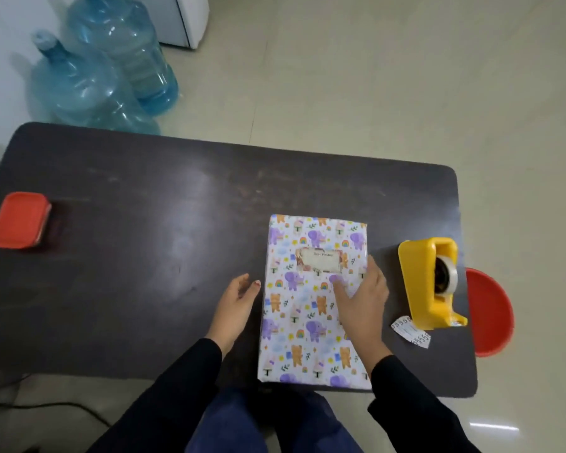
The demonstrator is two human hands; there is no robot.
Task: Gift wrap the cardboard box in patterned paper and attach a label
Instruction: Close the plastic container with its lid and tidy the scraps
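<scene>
A gift-wrapped box (294, 322), covered in paper printed with elephants, bears and rainbows, lies flat on a dark table (144, 256), its near end reaching the table's front edge. A cream label (321, 258) sits on the box's top face, towards its far end. The right hand (363, 299) rests flat on the box just nearer than the label, fingers straight and gripping nothing, fingertips close under the label's lower edge. The left hand (236, 305) lies on the table just left of the box, fingers relaxed and holding nothing, thumb near the box's left side. Left of the box runs a wide stretch of bare tabletop as far as a red lidded container (18, 220) at the table's end. Right of the box, a narrow gap separates it from a yellow tape dispenser (428, 282), with a paper scrap (410, 331) beside the dispenser's near end. Beyond the box, bare tabletop runs to the far edge.
</scene>
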